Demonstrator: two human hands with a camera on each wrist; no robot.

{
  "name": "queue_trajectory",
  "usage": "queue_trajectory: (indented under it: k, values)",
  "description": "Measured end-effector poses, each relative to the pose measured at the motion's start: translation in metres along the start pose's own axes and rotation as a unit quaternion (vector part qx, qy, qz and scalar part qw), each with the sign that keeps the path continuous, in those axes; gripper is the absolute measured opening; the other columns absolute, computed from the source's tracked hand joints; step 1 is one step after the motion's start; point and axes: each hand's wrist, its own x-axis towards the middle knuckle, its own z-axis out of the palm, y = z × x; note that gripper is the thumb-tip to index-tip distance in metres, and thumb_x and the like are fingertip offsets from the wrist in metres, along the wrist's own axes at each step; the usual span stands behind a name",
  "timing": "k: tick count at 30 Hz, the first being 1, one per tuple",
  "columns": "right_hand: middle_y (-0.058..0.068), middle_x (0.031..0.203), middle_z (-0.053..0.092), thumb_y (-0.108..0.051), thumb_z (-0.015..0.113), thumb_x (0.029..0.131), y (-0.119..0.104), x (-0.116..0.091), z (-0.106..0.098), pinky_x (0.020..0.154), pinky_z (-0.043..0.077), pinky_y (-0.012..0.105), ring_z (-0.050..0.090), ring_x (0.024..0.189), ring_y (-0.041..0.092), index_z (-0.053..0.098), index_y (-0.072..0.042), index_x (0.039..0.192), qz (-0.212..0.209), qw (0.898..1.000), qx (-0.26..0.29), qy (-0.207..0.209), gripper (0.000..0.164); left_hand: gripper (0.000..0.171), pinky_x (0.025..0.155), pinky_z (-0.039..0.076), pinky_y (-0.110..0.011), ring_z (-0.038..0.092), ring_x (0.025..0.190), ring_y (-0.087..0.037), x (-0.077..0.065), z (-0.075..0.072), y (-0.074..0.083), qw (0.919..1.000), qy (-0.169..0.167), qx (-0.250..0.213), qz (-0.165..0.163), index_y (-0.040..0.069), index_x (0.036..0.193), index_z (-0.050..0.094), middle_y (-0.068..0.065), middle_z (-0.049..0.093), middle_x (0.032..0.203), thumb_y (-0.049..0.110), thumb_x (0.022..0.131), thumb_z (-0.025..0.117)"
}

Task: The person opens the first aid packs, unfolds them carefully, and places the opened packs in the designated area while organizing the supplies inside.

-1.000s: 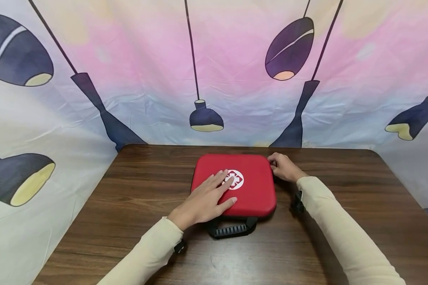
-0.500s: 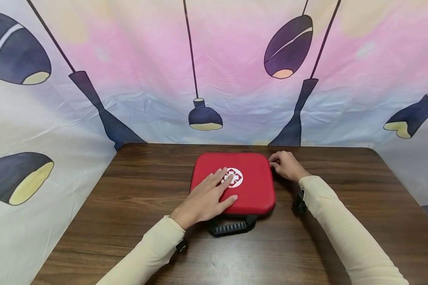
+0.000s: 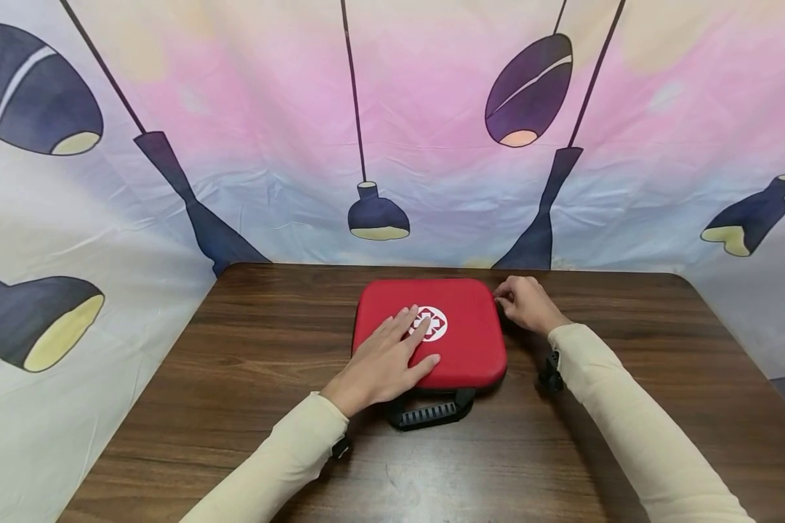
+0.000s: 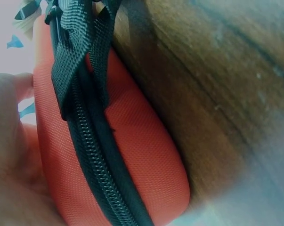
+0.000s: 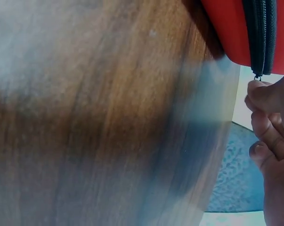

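A red first-aid case [image 3: 461,356] with a white cross emblem lies flat on the table, its black handle [image 3: 432,415] toward me. My left hand [image 3: 382,363] rests on the lid with fingers spread and straight. At the far right corner of the case, my right hand [image 3: 528,303] pinches the zipper pull [image 5: 257,77] between thumb and finger. Along the case's side runs a black zipper [image 4: 97,160], closed where the left wrist view shows it. In the right wrist view the zipper track [image 5: 260,37] ends just above my fingertips.
The brown wood-grain table [image 3: 268,349] spreads around the case on every side. Behind it hangs a cloth backdrop [image 3: 432,94] printed with lamps. Black cameras are strapped to both wrists.
Both hands keep nearly the same places on the case. The view has shifted slightly, and the handle is tilted a little more. Otherwise little differs.
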Motion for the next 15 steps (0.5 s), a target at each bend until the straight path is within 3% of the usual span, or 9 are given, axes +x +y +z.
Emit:
queue_trajectory:
  k: [15]
  values:
    - [0.006,0.080,0.068,0.007,0.072,0.084,-0.005,-0.020,-0.006,0.063,0.052,0.036,0.060,0.068,0.016,0.078,0.001,0.088,-0.063,0.998,-0.026,0.017,0.009,0.074,0.125,0.013,-0.041,0.018,0.154,-0.029,0.000,-0.001,0.001,1.0000,-0.006,-0.004,-0.004,0.014,0.159,0.034,-0.012,0.022,0.167,0.054,0.100,0.051]
